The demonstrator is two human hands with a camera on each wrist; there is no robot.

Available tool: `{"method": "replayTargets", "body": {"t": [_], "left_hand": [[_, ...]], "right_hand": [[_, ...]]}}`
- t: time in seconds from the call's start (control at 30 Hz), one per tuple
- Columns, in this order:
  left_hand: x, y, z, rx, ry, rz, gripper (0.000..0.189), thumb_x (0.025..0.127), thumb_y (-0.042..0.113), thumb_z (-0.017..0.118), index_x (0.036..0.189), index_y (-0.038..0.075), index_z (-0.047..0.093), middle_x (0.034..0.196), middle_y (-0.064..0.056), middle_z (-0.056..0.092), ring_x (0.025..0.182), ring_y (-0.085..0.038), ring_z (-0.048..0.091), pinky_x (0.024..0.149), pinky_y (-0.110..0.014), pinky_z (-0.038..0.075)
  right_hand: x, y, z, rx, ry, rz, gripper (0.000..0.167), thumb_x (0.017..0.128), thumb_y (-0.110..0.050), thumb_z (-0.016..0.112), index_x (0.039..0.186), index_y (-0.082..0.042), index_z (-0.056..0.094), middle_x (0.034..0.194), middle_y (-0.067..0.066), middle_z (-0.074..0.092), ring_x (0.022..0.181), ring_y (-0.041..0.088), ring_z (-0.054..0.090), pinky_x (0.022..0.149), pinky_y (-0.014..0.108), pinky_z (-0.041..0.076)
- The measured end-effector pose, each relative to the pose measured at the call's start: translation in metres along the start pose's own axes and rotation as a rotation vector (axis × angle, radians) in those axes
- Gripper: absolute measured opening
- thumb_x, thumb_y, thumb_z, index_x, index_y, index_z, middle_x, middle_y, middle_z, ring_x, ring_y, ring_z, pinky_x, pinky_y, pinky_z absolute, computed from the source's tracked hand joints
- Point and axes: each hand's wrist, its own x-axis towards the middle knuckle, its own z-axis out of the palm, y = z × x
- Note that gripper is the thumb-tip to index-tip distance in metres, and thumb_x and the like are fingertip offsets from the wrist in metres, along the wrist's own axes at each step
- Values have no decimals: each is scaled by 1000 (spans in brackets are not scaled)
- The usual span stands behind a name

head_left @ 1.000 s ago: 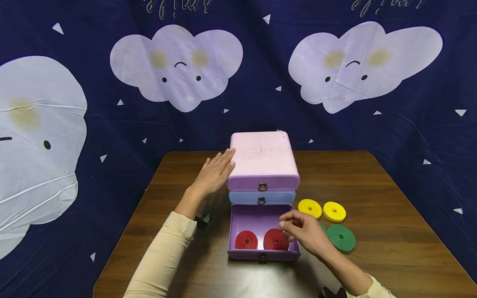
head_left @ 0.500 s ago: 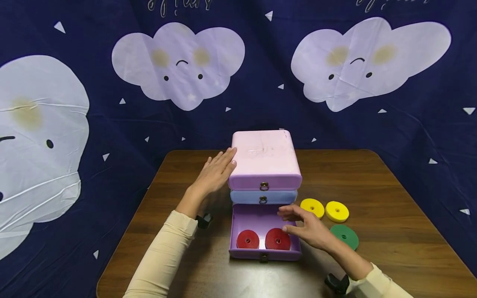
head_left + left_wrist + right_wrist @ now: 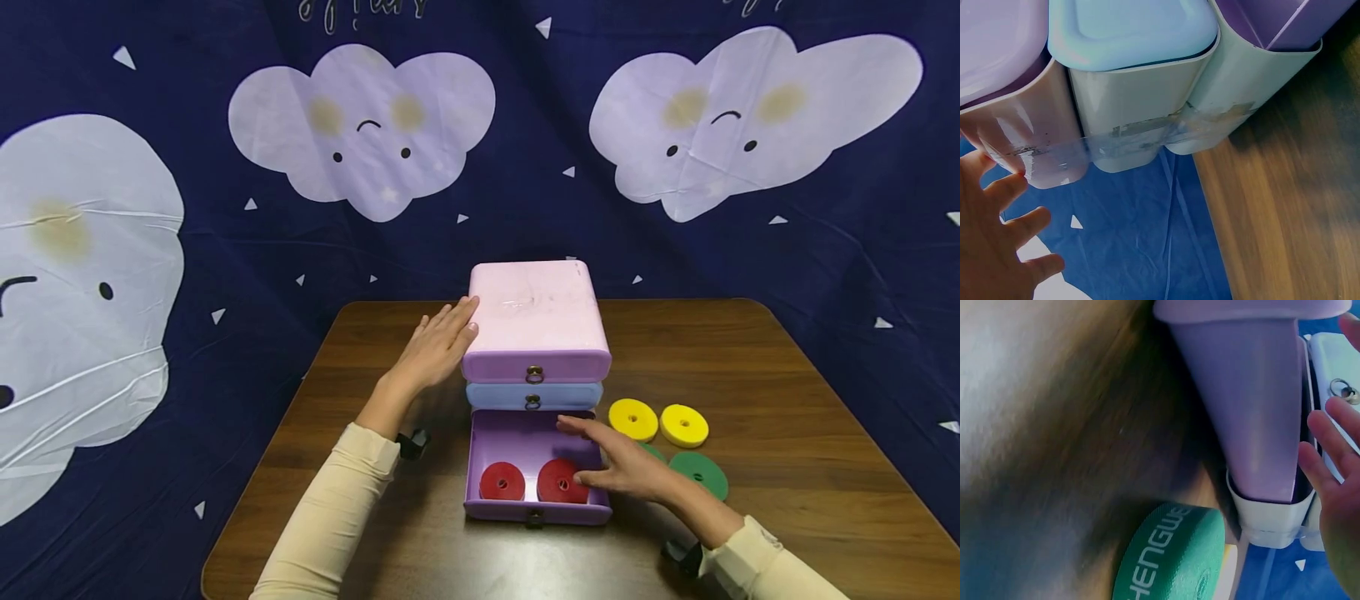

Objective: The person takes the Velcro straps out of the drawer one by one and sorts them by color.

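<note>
A small chest with three stacked drawers [image 3: 536, 308] stands on the table, pink on top. The fingers of my left hand [image 3: 435, 346] are spread along its left side, touching near the top edge. Its bottom purple drawer [image 3: 491, 437] is pulled out; the top and blue middle drawers [image 3: 491, 396] are pushed in. Two red rolls of tape [image 3: 502, 482] lie inside the open drawer near its front. My right hand [image 3: 637, 467] is over the drawer's right side, fingers extended and apart, holding nothing. Its thumb overlaps the edge of the right-hand red roll [image 3: 558, 483].
Two yellow rolls [image 3: 633, 419] lie on the wooden table [image 3: 780, 467] right of the chest. Nearer are two green rolls [image 3: 699, 475], one mostly behind my right hand. A dark blue cloth with clouds [image 3: 525, 100] hangs behind the table.
My right hand's fingers, curled near the right-hand red roll a second ago, have straightened and spread. The hand has drawn slightly rightward. My left hand stays on the chest; the view has shifted slightly.
</note>
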Motion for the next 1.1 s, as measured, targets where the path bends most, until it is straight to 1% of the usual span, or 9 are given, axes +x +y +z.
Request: {"method": "replayTargets", "body": {"t": [0.1,0.23,0.4,0.53,0.63,0.77,0.93,1.1], "left_hand": [[0,0,0,-1,0,0,53,101,51,18,151,35,14,159,9,13,147,-26,18,118,-55,10],[0,1,-1,-1,4,8,53,101,51,19,151,35,14,159,8,14,147,-27,18,118,-56,11],[1,3,-1,4,4,11,54,101,51,19,151,35,14,159,8,14,147,-26,18,118,-56,11],[1,3,-1,8,0,7,54,101,51,18,151,35,14,159,8,13,147,-26,18,118,-55,10],[1,3,-1,7,-9,-2,54,100,52,18,151,36,13,159,9,12,148,-25,17,118,-54,9],[1,4,-1,3,-14,-10,54,100,52,17,151,36,12,159,10,12,148,-24,16,119,-54,8],[1,4,-1,0,-15,-19,53,100,53,17,151,37,12,159,11,12,148,-24,16,119,-53,8],[0,3,-1,2,-17,-23,54,100,53,17,151,37,12,159,10,12,148,-24,16,119,-53,8]], "right_hand": [[1,4,1,-110,-15,-80,78,80,-37,74,145,-17,37,142,1,49,127,23,49,100,50,44],[3,7,3,-228,-47,-173,80,77,-33,77,144,-16,38,140,1,50,125,21,50,99,48,44],[5,10,5,-309,-105,-255,79,75,-30,78,143,-14,40,142,0,49,123,18,49,99,46,45],[5,13,5,-368,-125,-330,80,75,-31,79,142,-13,40,143,1,48,123,18,49,98,46,45],[5,13,4,-386,-143,-349,80,76,-35,78,143,-14,40,143,1,47,124,18,49,98,47,45],[4,14,4,-399,-165,-345,78,79,-44,72,144,-15,39,144,1,47,125,20,50,98,49,45],[4,16,8,-423,-167,-346,77,83,-54,64,144,-17,38,144,0,47,125,20,50,99,50,42],[5,19,10,-431,-170,-354,78,83,-57,60,145,-16,37,144,-1,48,126,18,50,100,50,39]]}}
